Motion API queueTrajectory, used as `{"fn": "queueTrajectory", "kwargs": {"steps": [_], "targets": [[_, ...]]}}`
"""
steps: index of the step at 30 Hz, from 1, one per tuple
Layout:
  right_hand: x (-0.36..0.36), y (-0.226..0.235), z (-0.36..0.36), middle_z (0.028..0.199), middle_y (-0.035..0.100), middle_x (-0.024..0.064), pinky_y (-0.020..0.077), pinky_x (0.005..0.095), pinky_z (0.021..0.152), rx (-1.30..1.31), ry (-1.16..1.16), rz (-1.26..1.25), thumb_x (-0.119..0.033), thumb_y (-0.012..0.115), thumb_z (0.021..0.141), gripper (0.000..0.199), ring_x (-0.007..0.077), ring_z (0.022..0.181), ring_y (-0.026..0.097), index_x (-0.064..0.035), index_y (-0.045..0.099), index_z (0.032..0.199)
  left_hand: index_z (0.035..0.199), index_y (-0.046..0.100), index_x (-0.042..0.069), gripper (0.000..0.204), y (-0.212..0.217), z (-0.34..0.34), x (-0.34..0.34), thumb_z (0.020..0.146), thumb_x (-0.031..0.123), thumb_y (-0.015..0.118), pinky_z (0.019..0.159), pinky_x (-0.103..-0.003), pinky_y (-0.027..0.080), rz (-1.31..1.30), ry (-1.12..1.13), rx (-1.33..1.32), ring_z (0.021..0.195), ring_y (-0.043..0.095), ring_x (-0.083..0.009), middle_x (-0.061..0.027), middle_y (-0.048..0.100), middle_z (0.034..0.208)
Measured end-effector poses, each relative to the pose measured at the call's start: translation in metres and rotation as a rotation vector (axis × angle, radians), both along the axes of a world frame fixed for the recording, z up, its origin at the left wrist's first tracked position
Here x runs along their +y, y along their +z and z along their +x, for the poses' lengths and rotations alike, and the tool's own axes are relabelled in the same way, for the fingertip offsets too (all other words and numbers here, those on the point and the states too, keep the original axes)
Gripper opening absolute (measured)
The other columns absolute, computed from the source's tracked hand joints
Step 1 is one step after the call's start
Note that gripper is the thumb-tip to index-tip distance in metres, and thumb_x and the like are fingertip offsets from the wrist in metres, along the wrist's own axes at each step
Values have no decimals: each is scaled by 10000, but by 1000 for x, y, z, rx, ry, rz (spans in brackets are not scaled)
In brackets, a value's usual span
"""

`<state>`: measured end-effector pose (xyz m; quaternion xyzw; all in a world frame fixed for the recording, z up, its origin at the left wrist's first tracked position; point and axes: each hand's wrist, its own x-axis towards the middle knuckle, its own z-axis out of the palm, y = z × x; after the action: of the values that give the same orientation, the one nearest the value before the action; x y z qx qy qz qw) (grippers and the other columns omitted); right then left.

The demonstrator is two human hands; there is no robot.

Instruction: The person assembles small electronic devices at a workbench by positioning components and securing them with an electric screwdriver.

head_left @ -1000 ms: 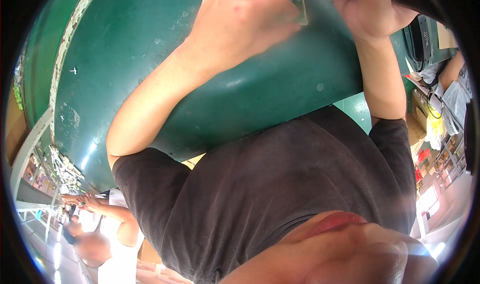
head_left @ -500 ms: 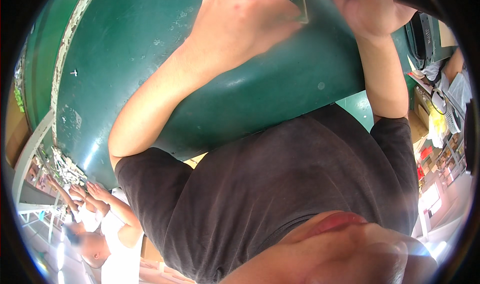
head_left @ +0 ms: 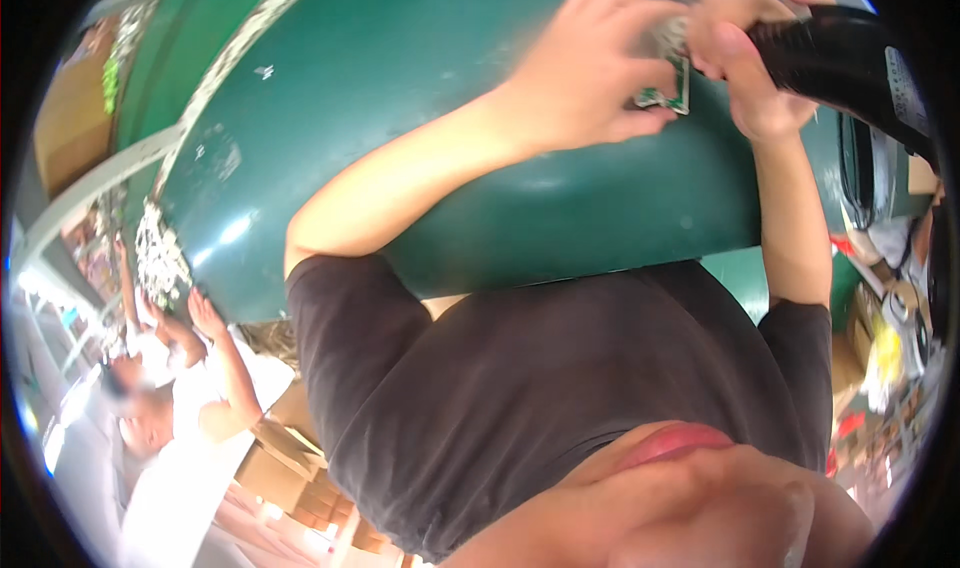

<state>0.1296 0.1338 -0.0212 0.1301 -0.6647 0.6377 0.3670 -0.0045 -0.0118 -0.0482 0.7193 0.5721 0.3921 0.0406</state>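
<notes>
My left hand (head_left: pixel 600 78) is over the table with its fingers closed around a small green circuit board (head_left: pixel 683 93), whose lower edge shows between thumb and fingers. Close to its right, my right hand (head_left: pixel 755 63) grips a thick, black, rounded handheld tool (head_left: pixel 840 58) that carries a pale label. The tool's body points off to the right, and its working end is hidden by my fingers. Motion blur hides the detail where the two hands meet at the board.
The green tabletop (head_left: pixel 560 208) has a worn pale edge (head_left: pixel 235 53) at the far left. A small metallic piece (head_left: pixel 263 72) lies near that edge. A pile of small pale parts (head_left: pixel 160 253) sits at the left, by a co-worker's hand (head_left: pixel 207 316). Cardboard boxes (head_left: pixel 275 468) stand behind.
The view has shifted, so both hands and the table appear lower in the picture. More of the black tool shows now. The board stays in my left hand.
</notes>
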Motion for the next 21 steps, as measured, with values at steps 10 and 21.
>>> {"fn": "queueTrajectory", "kwargs": {"steps": [10, 21], "targets": [[10, 42, 14, 774, 531, 103, 479, 380, 542, 231, -112, -190, 15, 517, 984, 605, 170, 545, 478, -95, 230, 1505, 932, 671, 156, 367, 32, -18, 8, 625, 226, 859, 1012, -533, 448, 71, 59, 14, 1205, 566, -332, -86, 640, 1278], [46, 45, 39, 857, 507, 85, 467, 431, 688, 140, -213, -95, -162, 462, 1010, 353, 213, 708, 499, -76, 375, 1341, 1239, 608, 14, 402, 39, -105, 70, 885, 174, 712, 1099, -486, 420, 53, 463, 92, 1284, 509, -438, -271, 549, 1368]]}}
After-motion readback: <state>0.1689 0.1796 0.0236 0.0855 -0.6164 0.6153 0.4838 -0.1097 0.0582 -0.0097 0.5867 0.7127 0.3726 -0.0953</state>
